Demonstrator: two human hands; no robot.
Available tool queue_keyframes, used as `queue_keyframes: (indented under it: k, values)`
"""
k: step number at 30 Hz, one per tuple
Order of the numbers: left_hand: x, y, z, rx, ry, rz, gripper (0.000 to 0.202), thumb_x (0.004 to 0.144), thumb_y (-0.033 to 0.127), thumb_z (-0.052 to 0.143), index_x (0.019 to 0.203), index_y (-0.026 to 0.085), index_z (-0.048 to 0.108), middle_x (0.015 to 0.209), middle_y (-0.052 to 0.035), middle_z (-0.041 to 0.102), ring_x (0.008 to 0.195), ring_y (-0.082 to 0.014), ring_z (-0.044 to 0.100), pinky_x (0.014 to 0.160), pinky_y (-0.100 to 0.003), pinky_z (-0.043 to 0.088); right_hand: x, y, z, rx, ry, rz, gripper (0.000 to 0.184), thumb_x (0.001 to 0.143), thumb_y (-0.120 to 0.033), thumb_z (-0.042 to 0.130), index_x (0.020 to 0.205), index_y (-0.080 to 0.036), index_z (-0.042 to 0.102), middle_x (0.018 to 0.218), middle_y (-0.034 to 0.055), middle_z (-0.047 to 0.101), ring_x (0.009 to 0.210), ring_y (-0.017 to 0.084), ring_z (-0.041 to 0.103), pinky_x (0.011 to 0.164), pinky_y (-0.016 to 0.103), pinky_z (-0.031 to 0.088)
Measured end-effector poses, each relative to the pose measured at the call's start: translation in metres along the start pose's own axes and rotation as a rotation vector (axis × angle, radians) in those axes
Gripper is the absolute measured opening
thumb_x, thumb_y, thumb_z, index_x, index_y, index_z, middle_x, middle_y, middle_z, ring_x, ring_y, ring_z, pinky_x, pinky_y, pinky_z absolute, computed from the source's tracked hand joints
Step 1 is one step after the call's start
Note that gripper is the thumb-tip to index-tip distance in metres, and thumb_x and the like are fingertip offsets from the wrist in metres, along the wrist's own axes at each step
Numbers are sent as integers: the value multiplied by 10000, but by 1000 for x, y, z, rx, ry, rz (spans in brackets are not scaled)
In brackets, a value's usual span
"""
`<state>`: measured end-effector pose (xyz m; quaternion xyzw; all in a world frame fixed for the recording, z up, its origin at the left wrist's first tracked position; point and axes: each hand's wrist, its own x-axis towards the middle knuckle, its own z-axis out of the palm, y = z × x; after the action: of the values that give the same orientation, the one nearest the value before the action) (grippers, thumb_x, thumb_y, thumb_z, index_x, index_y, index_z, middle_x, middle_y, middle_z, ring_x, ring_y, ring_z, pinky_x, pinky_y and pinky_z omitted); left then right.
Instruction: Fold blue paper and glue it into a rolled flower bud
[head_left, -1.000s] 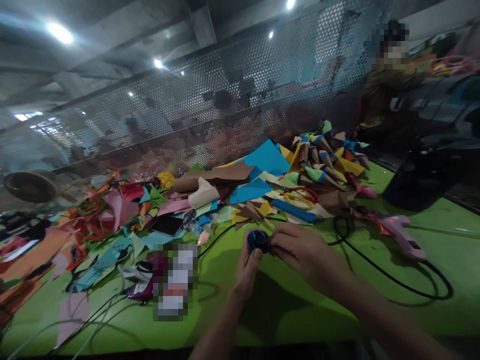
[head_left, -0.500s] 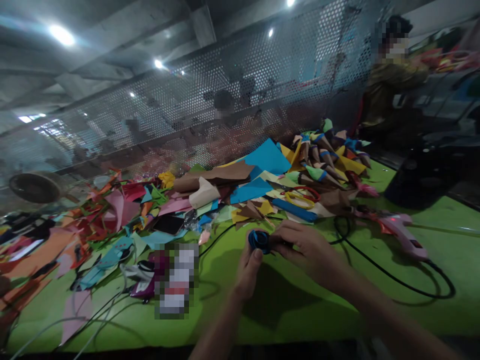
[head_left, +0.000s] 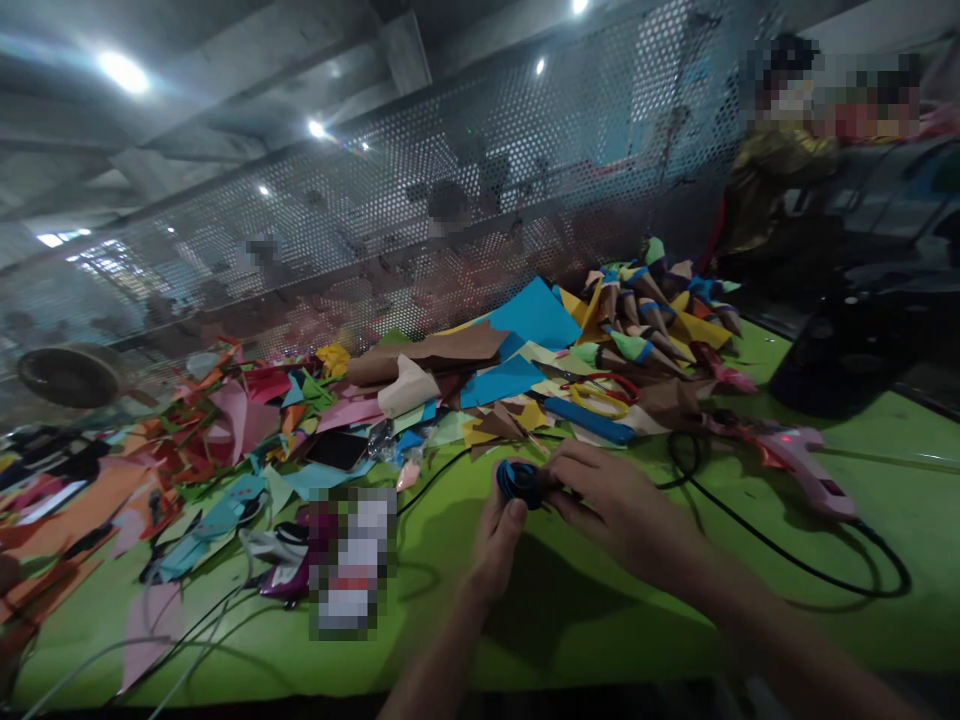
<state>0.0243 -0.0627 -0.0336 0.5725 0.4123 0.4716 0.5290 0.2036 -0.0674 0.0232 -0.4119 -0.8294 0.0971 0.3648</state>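
Note:
A small rolled blue paper coil (head_left: 516, 480) is pinched between both of my hands just above the green table (head_left: 585, 610). My left hand (head_left: 496, 540) grips it from below, thumb pressed on its near edge. My right hand (head_left: 611, 500) closes on its right side with curled fingers. Just beyond the coil lie colored paper scraps (head_left: 495, 425) and a black cable (head_left: 750, 540).
A heap of colored paper sheets (head_left: 525, 320) and paper cones (head_left: 645, 300) fills the table's far side. A pink glue gun (head_left: 806, 470) lies right. A phone (head_left: 334, 450) and wires lie left. A perforated metal screen (head_left: 450, 180) stands behind. A person (head_left: 772, 190) sits far right.
My hands keep hold of the blue coil; the fingers have shifted slightly around it. The view has barely moved.

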Motion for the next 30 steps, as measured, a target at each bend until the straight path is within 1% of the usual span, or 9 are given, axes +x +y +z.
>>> queue_keyframes:
  k: [6,9,12,18,23,27,30]
  values:
    - [1,-1,-2,36,-44,43,630,849,686,514,1205,171,582,1130,-94,638,1114,-289,560,1022,-422,441,1,-2,1,77,26,33,129,809,-71,545,798,-185,606,840,54,625,792,185,591,664,274,457]
    - [2,-2,-3,52,-63,66,613,851,684,508,1187,177,584,1106,-87,626,1095,-288,556,998,-421,453,1,-4,-1,120,40,55,134,795,-67,548,802,-183,614,818,39,618,770,172,584,653,265,441]
    - [2,0,-3,66,-70,60,612,845,694,504,1162,178,596,1067,-89,629,1078,-293,557,988,-427,456,1,-6,-2,159,56,66,134,795,-75,548,795,-190,615,801,26,614,753,164,578,639,258,429]
    - [1,3,-1,62,-69,61,596,848,678,511,1164,179,593,1090,-88,618,1084,-293,544,995,-421,440,0,-8,-3,220,56,123,134,774,-74,550,754,-190,613,771,17,611,724,155,573,628,253,411]
    - [1,3,-1,60,-100,88,544,885,637,488,1182,188,568,1105,-81,604,1104,-283,533,983,-392,439,0,-8,-1,214,67,135,142,786,-88,539,796,-193,635,773,21,620,719,161,562,630,260,412]
    - [2,3,0,70,-89,83,538,875,651,492,1160,201,567,1079,-74,613,1092,-279,536,969,-379,443,0,-8,-1,233,71,150,134,790,-100,546,796,-193,642,771,19,621,716,159,566,633,259,416]
    - [2,4,1,66,-83,69,557,858,664,507,1153,196,575,1077,-76,618,1080,-280,543,966,-388,451,-1,-7,0,226,79,156,135,789,-95,547,797,-192,641,771,19,622,707,158,570,624,258,419]
